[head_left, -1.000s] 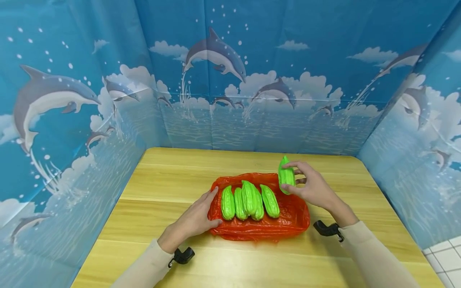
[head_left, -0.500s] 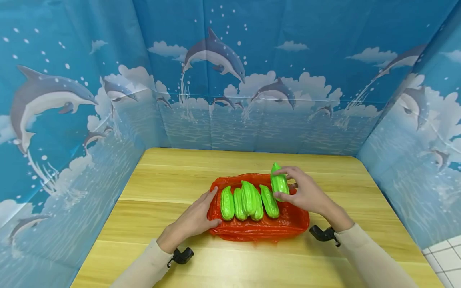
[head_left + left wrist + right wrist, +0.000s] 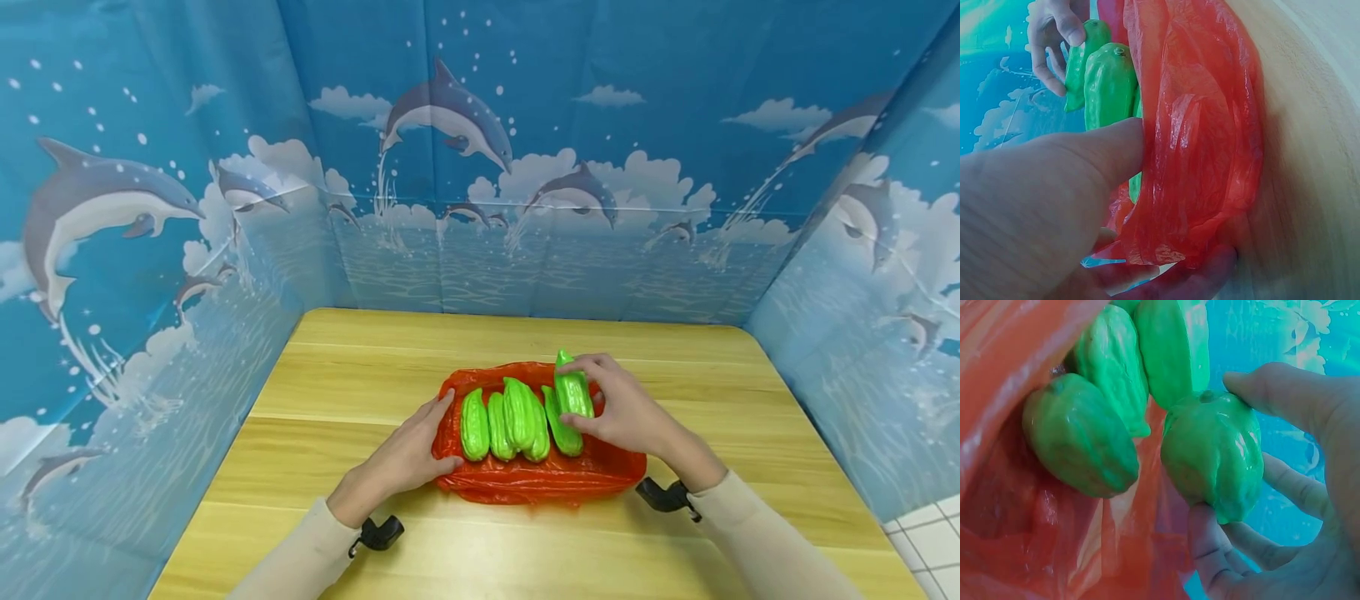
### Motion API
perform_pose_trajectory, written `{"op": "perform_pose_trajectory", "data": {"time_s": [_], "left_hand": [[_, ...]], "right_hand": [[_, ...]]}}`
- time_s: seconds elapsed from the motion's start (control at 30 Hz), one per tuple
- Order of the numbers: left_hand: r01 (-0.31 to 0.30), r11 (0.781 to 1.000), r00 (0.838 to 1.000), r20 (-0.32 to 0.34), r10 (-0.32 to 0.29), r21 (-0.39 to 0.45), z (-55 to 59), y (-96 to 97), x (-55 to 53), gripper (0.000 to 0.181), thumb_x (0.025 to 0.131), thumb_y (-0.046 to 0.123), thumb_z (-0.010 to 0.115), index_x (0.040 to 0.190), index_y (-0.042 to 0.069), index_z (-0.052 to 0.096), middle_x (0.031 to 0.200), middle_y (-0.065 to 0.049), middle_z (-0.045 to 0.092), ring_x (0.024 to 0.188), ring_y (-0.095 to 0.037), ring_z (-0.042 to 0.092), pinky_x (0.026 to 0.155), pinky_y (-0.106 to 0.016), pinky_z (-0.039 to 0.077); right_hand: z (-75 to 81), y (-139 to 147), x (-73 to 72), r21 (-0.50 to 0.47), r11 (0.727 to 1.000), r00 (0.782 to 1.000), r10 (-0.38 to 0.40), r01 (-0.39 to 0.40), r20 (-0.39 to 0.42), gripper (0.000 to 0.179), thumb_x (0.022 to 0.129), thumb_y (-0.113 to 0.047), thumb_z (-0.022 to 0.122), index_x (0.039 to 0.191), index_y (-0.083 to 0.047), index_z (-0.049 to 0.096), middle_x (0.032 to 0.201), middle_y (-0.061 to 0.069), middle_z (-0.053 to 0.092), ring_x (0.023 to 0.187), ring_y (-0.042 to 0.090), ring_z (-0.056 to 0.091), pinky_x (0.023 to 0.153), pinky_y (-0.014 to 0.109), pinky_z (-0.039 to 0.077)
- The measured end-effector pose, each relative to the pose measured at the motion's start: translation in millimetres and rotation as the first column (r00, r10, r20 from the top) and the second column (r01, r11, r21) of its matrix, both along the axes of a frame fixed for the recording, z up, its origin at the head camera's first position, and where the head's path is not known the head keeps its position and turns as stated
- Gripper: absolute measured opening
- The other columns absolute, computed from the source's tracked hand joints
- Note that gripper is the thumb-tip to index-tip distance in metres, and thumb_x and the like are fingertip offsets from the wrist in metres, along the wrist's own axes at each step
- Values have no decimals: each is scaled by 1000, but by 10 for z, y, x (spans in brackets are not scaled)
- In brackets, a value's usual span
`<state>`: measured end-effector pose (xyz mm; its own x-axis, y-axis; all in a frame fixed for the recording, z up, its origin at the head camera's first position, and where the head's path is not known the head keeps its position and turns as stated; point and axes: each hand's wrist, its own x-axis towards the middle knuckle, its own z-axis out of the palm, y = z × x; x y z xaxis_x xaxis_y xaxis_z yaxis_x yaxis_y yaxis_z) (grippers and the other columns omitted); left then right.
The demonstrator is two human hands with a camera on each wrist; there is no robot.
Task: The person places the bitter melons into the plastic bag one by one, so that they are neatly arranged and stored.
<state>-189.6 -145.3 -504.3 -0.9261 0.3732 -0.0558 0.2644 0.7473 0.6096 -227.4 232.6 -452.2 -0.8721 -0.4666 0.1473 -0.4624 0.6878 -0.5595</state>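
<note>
A bright green, ribbed bitter melon (image 3: pixel 573 392) is held upright in my right hand (image 3: pixel 626 408), thumb on its near end and fingers along its far side. It hangs over the right half of an opened red plastic bag (image 3: pixel 525 486), overlapping the rightmost melon in the bag. Several similar bitter melons (image 3: pixel 475 425) lie side by side in the bag, one on top of the others in the middle. My left hand (image 3: pixel 405 446) holds the bag's left end; in the left wrist view its thumb (image 3: pixel 1110 147) reaches inside the rim while fingers (image 3: pixel 1210 269) stay outside.
The bag stands on a light wooden table (image 3: pixel 465 550). A dolphin-print curtain (image 3: pixel 555 250) encloses the back and sides. A black wrist mount (image 3: pixel 378 533) sits on each forearm.
My right hand has carried its bitter melon left and slightly down, from the bag's far right rim to beside the melons inside. The left hand stays at the bag's left end.
</note>
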Motion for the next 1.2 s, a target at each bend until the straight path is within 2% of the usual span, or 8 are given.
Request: {"op": "perform_pose_trajectory", "data": {"time_s": [0.1,0.27,0.4,0.53,0.77,0.93,1.07,1.2], "left_hand": [[1,1000,1000,-1,-1,-3,4,4,-1,110,102,29,93,187,8,27,187,-29,37,171,-50,45,137,-66,46],[3,1000,1000,-2,-3,-3,10,8,1,110,102,29,93,187,8,26,188,-28,36,171,-50,44,137,-65,46],[4,1000,1000,-2,-4,1,14,10,3,110,102,28,93,187,8,26,188,-28,36,171,-50,44,137,-65,46],[3,1000,1000,-3,-3,-3,19,11,8,110,102,28,93,186,8,26,188,-28,36,171,-50,45,137,-65,46],[4,1000,1000,-2,-4,-3,26,12,15,110,101,27,93,186,8,26,188,-28,36,171,-50,44,137,-64,46],[5,1000,1000,-5,-5,-8,24,13,16,110,102,27,93,187,8,26,188,-28,36,171,-50,45,137,-64,47],[6,1000,1000,-2,-7,-9,24,14,17,110,102,27,93,187,8,26,188,-29,36,171,-50,45,137,-65,46],[7,1000,1000,-2,-7,-9,19,16,16,110,102,27,93,187,8,25,188,-29,36,171,-50,45,137,-65,46]], "right_hand": [[-19,-25,16,14,1000,1000,0,0,-22,68,98,-30,98,158,-18,68,165,22,60,106,29,69,88,46,58],[-52,-70,36,33,999,999,9,-8,-37,66,98,-29,98,156,-19,69,166,22,59,135,41,69,102,61,62],[-55,-114,57,40,999,1000,11,-10,-27,66,97,-27,98,157,-20,69,166,21,59,137,42,67,101,58,62],[-64,-146,75,42,999,1000,10,-9,-25,66,97,-27,98,157,-19,70,164,20,60,130,36,69,96,52,61],[-101,-161,86,43,999,999,18,-16,-38,66,97,-28,98,156,-19,70,165,20,60,136,38,68,98,53,62],[-107,-170,96,48,999,999,21,-19,-39,67,97,-28,98,157,-19,69,164,20,61,127,32,69,94,48,60],[-104,-175,105,53,998,1000,21,-20,-22,69,98,-32,98,159,-20,68,161,18,62,100,22,67,86,40,56],[-98,-175,111,53,998,1000,25,-24,-3,72,99,-37,97,162,-19,66,162,18,61,85,21,65,82,35,57]]}}
